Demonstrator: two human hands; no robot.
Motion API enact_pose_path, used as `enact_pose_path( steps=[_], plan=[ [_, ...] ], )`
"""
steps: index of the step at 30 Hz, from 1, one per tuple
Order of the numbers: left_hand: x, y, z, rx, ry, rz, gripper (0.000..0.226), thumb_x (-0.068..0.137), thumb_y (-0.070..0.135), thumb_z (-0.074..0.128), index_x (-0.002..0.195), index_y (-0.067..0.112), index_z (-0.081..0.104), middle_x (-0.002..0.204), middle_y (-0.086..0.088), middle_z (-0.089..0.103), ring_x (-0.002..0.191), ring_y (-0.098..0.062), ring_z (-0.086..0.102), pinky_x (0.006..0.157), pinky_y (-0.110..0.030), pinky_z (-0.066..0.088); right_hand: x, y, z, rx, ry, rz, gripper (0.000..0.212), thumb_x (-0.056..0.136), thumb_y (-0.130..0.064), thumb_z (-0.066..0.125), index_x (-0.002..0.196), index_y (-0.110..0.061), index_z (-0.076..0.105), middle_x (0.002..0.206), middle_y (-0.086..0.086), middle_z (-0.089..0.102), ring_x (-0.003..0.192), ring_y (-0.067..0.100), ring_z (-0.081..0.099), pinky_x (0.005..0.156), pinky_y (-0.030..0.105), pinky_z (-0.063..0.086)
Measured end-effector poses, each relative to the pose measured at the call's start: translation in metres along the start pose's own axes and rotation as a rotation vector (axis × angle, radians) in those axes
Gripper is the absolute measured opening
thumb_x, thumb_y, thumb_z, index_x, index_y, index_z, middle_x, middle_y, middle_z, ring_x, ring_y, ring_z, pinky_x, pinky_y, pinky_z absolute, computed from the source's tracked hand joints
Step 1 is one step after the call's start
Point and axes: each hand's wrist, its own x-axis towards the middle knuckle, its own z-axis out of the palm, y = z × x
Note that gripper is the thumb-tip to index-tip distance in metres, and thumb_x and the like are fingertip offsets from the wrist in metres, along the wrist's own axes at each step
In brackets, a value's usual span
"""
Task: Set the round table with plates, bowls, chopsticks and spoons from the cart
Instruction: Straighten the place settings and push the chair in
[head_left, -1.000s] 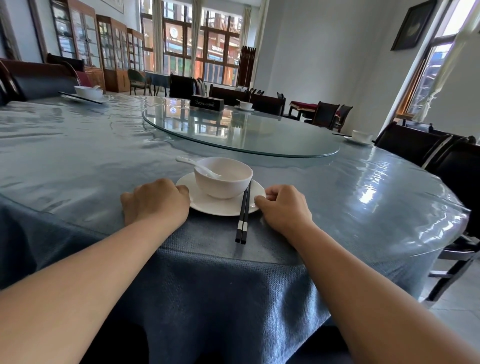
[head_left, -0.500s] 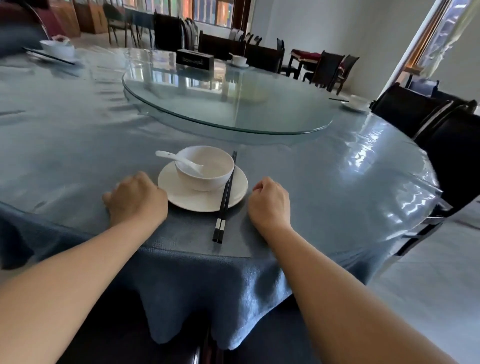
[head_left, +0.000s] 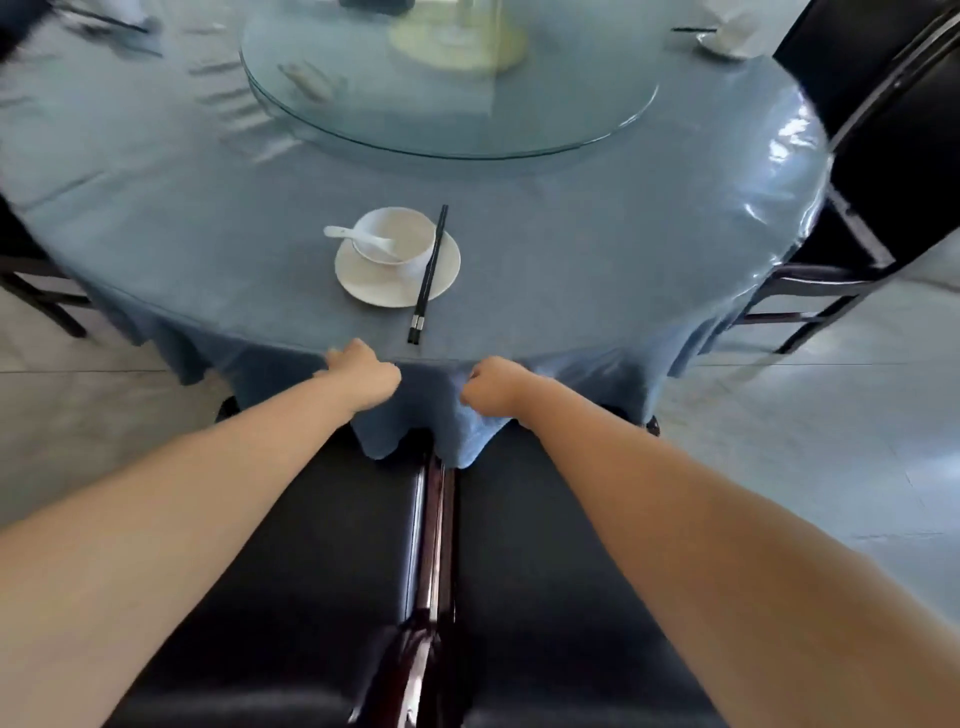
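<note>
A white plate (head_left: 363, 283) lies near the front edge of the round table (head_left: 597, 249), which has a blue cloth under clear plastic. On the plate stands a white bowl (head_left: 413, 231) with a white spoon (head_left: 358, 238) leaning in it, handle to the left. Black chopsticks (head_left: 428, 275) rest on the plate's right rim, their ends toward me. My left hand (head_left: 363, 379) and my right hand (head_left: 493, 387) are curled into fists at the table's edge, against the hanging cloth and below the setting. Neither visibly holds anything.
A glass turntable (head_left: 519, 104) fills the table's middle. Another place setting (head_left: 727, 39) sits at the far right, and a blurred one at the far left (head_left: 119, 23). Two black chairs (head_left: 311, 545) stand side by side below my arms, and one more (head_left: 893, 130) at the right.
My view has tipped down and pulled back. Both fists slid off the tabletop beside the plate to the table's edge. The plate, bowl, spoon and chopsticks stayed put.
</note>
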Motion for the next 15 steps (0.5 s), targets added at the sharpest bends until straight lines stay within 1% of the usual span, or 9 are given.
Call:
enact_pose_path(
  steps=[1,2,4,6,7,9,11,13,15],
  plan=[
    [-0.023,0.006,0.004,-0.062,-0.043,0.021,0.048,0.091,0.018,0.054,0.133,-0.002,0.046,0.137,-0.028,0.046,0.122,-0.043,0.049,0.087,-0.037,0.046,-0.022,0.009,-0.001,-0.036,-0.043,0.01,0.03,0.097,-0.019,0.047,0.12,-0.003,0.061,0.134,0.017,0.055,0.108,0.029,0.053,0.084,0.032,0.039],
    [-0.046,0.012,0.009,-0.077,-0.068,0.065,0.04,0.09,0.013,0.053,0.125,-0.005,0.052,0.128,-0.031,0.054,0.115,-0.044,0.054,0.078,-0.035,0.045,-0.046,0.02,-0.002,-0.069,-0.076,0.012,0.035,0.098,-0.021,0.045,0.125,-0.004,0.059,0.136,0.017,0.055,0.109,0.029,0.052,0.085,0.032,0.039],
    [-0.097,0.028,0.019,0.028,-0.102,0.173,0.028,0.091,0.009,0.049,0.11,-0.007,0.061,0.114,-0.03,0.063,0.104,-0.042,0.062,0.073,-0.034,0.047,-0.098,0.05,-0.006,-0.092,-0.062,-0.025,0.024,0.099,-0.018,0.044,0.107,-0.007,0.063,0.124,0.015,0.061,0.1,0.026,0.05,0.079,0.032,0.035],
    [-0.156,0.05,0.033,0.258,-0.172,0.281,0.024,0.091,0.012,0.048,0.1,-0.004,0.063,0.107,-0.026,0.066,0.084,-0.036,0.063,0.062,-0.028,0.044,-0.155,0.088,-0.016,-0.132,-0.009,-0.024,0.023,0.097,-0.017,0.046,0.082,-0.008,0.06,0.094,0.008,0.062,0.093,0.031,0.052,0.07,0.032,0.035],
    [-0.187,0.062,0.041,0.362,-0.216,0.323,0.019,0.09,0.013,0.047,0.091,0.0,0.061,0.099,-0.023,0.066,0.07,-0.03,0.059,0.055,-0.027,0.04,-0.183,0.11,-0.021,-0.128,0.005,0.013,0.022,0.096,-0.019,0.047,0.08,-0.008,0.058,0.091,0.006,0.061,0.09,0.033,0.053,0.069,0.031,0.037],
    [-0.241,0.097,0.063,0.503,-0.271,0.397,0.018,0.087,0.011,0.044,0.085,0.003,0.06,0.076,-0.016,0.06,0.057,-0.023,0.052,0.05,-0.028,0.04,-0.24,0.16,-0.036,-0.072,0.072,0.106,0.02,0.092,-0.02,0.051,0.096,-0.006,0.063,0.101,0.012,0.063,0.094,0.034,0.058,0.073,0.031,0.042],
    [-0.291,0.14,0.087,0.567,-0.274,0.492,0.016,0.082,0.01,0.043,0.078,0.005,0.057,0.065,-0.013,0.056,0.055,-0.026,0.055,0.055,-0.03,0.047,-0.296,0.212,-0.049,-0.033,0.12,0.197,0.022,0.091,-0.019,0.052,0.1,-0.005,0.066,0.098,0.015,0.066,0.088,0.032,0.061,0.074,0.031,0.047],
    [-0.344,0.187,0.115,0.605,-0.281,0.62,0.016,0.083,0.011,0.044,0.072,0.007,0.055,0.063,-0.012,0.056,0.055,-0.027,0.057,0.052,-0.03,0.046,-0.355,0.265,-0.063,-0.053,0.145,0.299,0.022,0.09,-0.015,0.051,0.092,-0.002,0.069,0.08,0.015,0.067,0.065,0.028,0.058,0.063,0.029,0.049],
    [-0.39,0.233,0.145,0.676,-0.3,0.754,0.02,0.088,0.013,0.045,0.091,0.002,0.062,0.079,-0.015,0.064,0.071,-0.031,0.063,0.054,-0.03,0.043,-0.403,0.314,-0.077,-0.031,0.172,0.425,0.025,0.088,-0.011,0.05,0.09,0.001,0.072,0.073,0.016,0.068,0.051,0.025,0.054,0.052,0.027,0.047]
  ],
)
